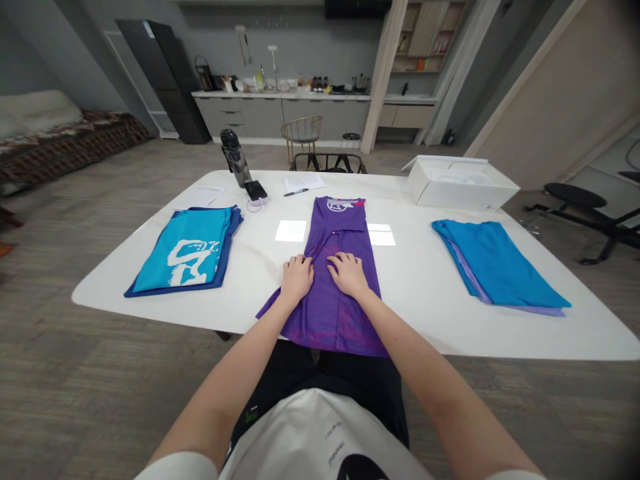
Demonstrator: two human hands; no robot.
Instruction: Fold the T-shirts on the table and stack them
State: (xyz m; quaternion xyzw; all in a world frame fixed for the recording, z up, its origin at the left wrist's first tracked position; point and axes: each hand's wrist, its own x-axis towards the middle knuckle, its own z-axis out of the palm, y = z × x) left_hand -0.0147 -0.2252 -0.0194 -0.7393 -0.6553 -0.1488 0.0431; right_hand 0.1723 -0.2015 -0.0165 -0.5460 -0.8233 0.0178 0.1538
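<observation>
A purple T-shirt [343,293] with a white print near its collar lies lengthwise on the white table [410,280], its sides folded inward. Its lower hem reaches the near table edge, and one corner flares out to the left. My left hand [297,277] rests on the shirt's left edge, fingers a little bent and apart. On the middle of the same shirt lies my right hand [349,273], its fingers spread and slightly curled. Both palms face down, so the undersides of the fingers are hidden.
Folded turquoise and navy shirts [183,250] lie at left; folded blue and lilac shirts [500,260] at right. Toward the back are a water bottle [235,159], a black phone-like object [256,191], a pen [296,192], paper [304,182] and an open white box [460,183].
</observation>
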